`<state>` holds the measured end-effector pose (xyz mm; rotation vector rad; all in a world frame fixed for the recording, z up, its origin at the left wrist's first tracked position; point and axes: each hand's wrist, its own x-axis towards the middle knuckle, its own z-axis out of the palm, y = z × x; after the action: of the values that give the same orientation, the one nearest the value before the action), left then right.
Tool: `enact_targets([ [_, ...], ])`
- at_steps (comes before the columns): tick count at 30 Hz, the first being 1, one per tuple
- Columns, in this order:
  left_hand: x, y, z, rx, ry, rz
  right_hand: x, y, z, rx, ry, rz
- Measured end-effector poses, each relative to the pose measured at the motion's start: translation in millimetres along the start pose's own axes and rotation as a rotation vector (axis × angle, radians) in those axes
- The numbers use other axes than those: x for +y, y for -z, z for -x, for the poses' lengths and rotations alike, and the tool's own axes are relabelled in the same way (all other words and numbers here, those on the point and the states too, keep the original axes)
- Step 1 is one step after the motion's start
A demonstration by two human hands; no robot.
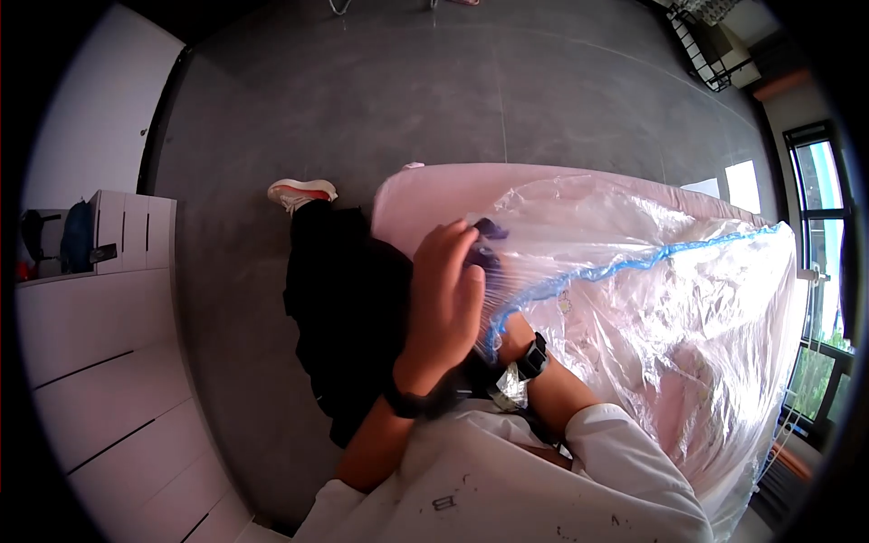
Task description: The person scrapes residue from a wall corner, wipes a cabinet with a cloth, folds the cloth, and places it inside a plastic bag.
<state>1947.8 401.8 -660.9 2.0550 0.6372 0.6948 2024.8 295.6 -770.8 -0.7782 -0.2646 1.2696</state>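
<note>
My left hand [444,290] is raised at the near left corner of a pink padded surface [434,195], its fingers slightly bent and its thumb apart. I see nothing clearly gripped in it. Just beside its fingertips shows a small dark purple thing [490,228], whose kind I cannot make out. A clear plastic cover [634,317] with a blue elastic edge [597,269] lies wrinkled over the pink surface. My right forearm reaches under that edge. The right hand [501,271] is blurred beneath the plastic, and its fingers are hidden. Fine creases in the plastic run from there.
White drawers and a cabinet [109,335] stand along the left. My leg in black trousers [348,308] and a light shoe [303,192] are left of the pink surface. A black wire rack [706,54] is at the far right, above windows [819,181]. The floor [362,100] is grey.
</note>
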Motion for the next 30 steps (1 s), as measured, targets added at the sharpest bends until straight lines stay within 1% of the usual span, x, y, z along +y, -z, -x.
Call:
enact_targets([
  [2,-13,-1,4,0.068,0.079,0.099,-1,1,5,0.0,0.01,0.157],
  [3,-13,2,9,0.061,0.259,0.228,0,1,7,0.0,0.011,0.218],
  [4,-14,4,14,0.075,0.244,0.222,2,1,4,-0.002,0.017,0.254],
  [6,-15,10,18,0.058,0.332,0.229,3,-1,-2,-0.007,0.033,0.295],
  [12,-13,12,28,0.115,0.298,0.269,6,-8,-17,-0.022,0.056,0.361],
  [14,-13,12,30,0.092,0.221,0.222,5,-8,-19,-0.017,0.068,0.38],
  [15,-10,15,27,0.1,0.134,0.111,5,-9,-19,-0.014,0.07,0.389],
  [16,-5,18,28,0.098,0.141,0.11,6,-9,-18,-0.01,0.07,0.401],
  [19,4,25,17,0.006,-0.139,-0.205,6,-8,-15,0.005,0.075,0.433],
  [20,5,23,17,0.001,-0.139,-0.199,6,-7,-14,0.01,0.078,0.438],
  [22,7,20,15,-0.06,-0.136,-0.316,5,-6,-14,0.013,0.084,0.458],
  [24,-8,16,12,-0.023,-0.16,-0.285,4,-7,-16,0.012,0.091,0.468],
  [26,-24,13,12,0.035,-0.112,-0.12,4,-7,-19,0.01,0.096,0.473],
  [28,-17,14,13,0.043,-0.084,-0.084,5,-8,-20,0.011,0.106,0.482],
  [30,4,16,19,-0.005,-0.037,-0.307,7,-9,-19,0.018,0.113,0.5],
])
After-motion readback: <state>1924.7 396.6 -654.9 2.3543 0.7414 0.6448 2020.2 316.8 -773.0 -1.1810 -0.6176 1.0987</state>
